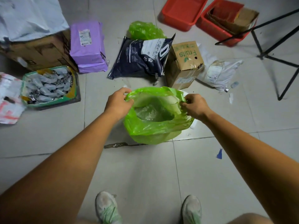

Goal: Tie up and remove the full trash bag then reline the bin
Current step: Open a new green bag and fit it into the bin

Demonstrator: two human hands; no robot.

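A translucent green trash bag [153,130] lines a small white bin [165,101] on the tiled floor in front of me; its mouth is spread wide and draped over the rim. My left hand [119,103] pinches the bag's edge at the left rim. My right hand [195,105] pinches the edge at the right rim. Crumpled clear plastic [150,113] lies at the bottom of the bag. A second green bag [145,30], bunched up, rests on the floor farther back.
Behind the bin lie a dark pet-litter sack [139,59], a "Fruits" carton [186,62], purple parcels [88,47], a green-rimmed box of packets [48,86] and two red tubs [182,12]. A black stand's legs [275,50] spread at right. My shoes [106,207] are near.
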